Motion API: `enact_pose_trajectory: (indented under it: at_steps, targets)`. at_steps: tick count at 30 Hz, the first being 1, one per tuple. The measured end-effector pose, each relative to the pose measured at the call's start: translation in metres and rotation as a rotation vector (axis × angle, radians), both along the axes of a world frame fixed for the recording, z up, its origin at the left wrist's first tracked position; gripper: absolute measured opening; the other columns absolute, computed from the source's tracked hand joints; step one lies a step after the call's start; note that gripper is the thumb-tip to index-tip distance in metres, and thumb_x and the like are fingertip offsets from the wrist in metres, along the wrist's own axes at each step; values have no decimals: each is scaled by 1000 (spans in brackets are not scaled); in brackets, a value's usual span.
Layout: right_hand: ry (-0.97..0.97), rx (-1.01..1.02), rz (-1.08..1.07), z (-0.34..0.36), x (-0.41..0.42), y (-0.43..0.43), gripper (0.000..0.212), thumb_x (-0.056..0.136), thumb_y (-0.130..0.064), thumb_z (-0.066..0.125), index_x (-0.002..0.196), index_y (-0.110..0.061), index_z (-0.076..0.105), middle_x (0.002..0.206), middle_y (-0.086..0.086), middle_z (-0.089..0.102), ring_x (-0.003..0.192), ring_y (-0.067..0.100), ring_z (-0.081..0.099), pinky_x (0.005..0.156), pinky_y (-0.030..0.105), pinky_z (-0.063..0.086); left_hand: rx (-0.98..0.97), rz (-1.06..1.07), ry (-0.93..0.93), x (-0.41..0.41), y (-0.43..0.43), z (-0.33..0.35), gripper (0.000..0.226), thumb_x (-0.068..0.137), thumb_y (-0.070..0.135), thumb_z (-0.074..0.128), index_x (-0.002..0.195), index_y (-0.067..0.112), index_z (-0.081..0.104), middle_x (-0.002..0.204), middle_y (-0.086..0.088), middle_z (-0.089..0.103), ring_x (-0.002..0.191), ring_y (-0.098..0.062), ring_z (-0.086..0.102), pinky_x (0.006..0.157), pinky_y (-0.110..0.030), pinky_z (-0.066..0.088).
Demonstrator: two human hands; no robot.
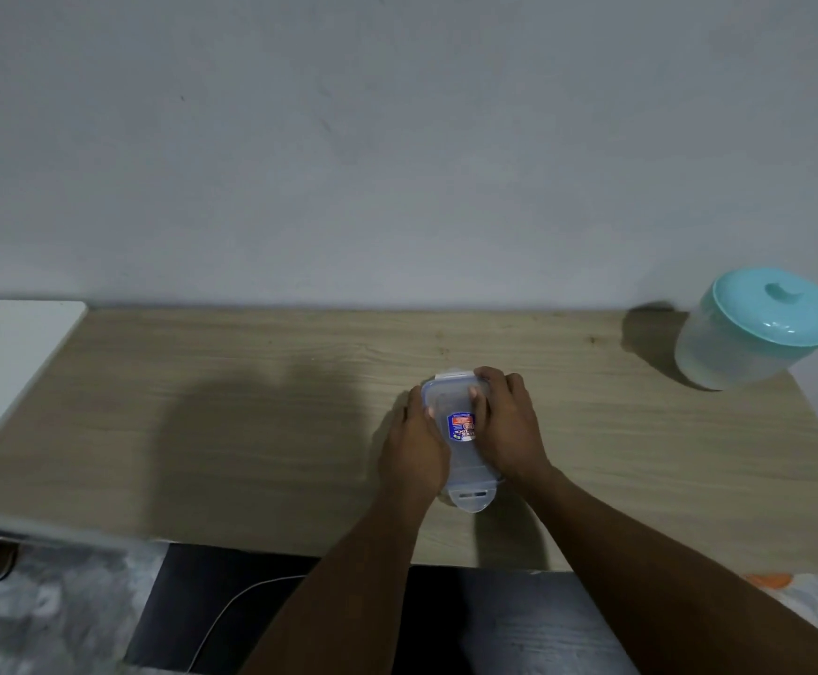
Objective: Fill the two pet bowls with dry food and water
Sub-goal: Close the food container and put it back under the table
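A clear plastic lock-lid container (460, 433) with a blue and red label on its lid rests on the wooden table (251, 421), right of centre. My left hand (414, 450) grips its left side and my right hand (506, 426) grips its right side, fingers curled over the lid. The near latch flap sticks out flat toward me; the far flap looks folded down. What the container holds is hidden. No pet bowls are in view.
A translucent round tub with a teal knobbed lid (757, 328) stands at the table's far right corner by the wall. A white surface (12, 343) adjoins the table's left end. A white cable (231, 611) runs across the floor below.
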State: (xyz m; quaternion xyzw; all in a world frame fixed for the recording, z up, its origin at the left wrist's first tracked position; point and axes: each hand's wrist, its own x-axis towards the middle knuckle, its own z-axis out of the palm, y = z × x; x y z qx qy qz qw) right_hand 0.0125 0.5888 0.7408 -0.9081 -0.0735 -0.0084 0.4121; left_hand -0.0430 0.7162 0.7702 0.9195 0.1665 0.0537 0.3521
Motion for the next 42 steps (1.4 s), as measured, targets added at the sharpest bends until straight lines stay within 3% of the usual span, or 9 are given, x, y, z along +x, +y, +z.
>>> enact_pose_trajectory:
  at_steps: [5,10,18,24,28,31,35,38,42]
  targets:
    - [-169,-364,-243,1,-4,5,40,96,-46,56,119,-13,57,109,12,60,96,28,57,75,42,50,116,146,162,0,-8,8,49,101,41,33,144,18,36,136,-5,55,119,-27,57,92,-39,46]
    - [-105,-337,-289,1,-9,8,42,98,-51,49,98,-9,55,92,11,60,82,26,56,68,42,51,344,206,119,-3,-16,8,28,95,35,49,96,11,64,92,-9,69,92,-27,62,66,-38,48]
    - [22,-142,-307,2,-10,10,38,100,-49,48,94,-11,51,90,8,61,76,23,59,65,35,47,223,164,162,0,-10,14,37,102,35,35,125,13,54,114,-8,65,102,-26,63,77,-33,45]
    - [20,-89,-189,7,-2,2,37,100,-47,51,88,-13,49,81,5,60,71,23,57,63,35,42,127,45,161,2,13,10,31,99,38,43,111,12,54,105,-11,66,97,-31,63,71,-32,40]
    - [-42,-151,99,25,28,-4,27,99,-35,57,91,-10,61,83,8,68,77,30,62,66,34,40,45,-174,83,9,49,6,64,86,43,65,138,10,44,138,-15,52,130,-33,46,104,-45,39]
    - [-22,-123,155,27,37,12,12,95,-25,60,98,-15,67,86,6,73,84,31,66,69,34,45,-24,-349,-26,10,65,13,69,82,33,72,138,1,48,134,-17,57,124,-25,51,102,-32,43]
    - [-37,-81,13,29,22,27,17,93,-23,60,106,-18,70,101,4,75,99,30,67,82,41,51,-105,-291,1,-2,66,20,57,81,29,77,133,18,57,121,2,68,108,-14,63,76,3,34]
    - [-108,-230,-262,38,-8,25,28,92,-32,60,116,-17,66,119,8,65,113,34,55,86,44,44,-156,-173,35,-11,57,17,48,82,37,74,127,26,61,116,5,70,104,-13,65,78,-14,42]
    - [115,-154,-595,40,-65,32,47,86,-39,68,122,-14,52,126,15,47,114,41,47,85,48,45,-54,-60,101,-16,49,14,49,79,49,71,117,20,63,108,-1,70,101,-25,64,74,-24,39]
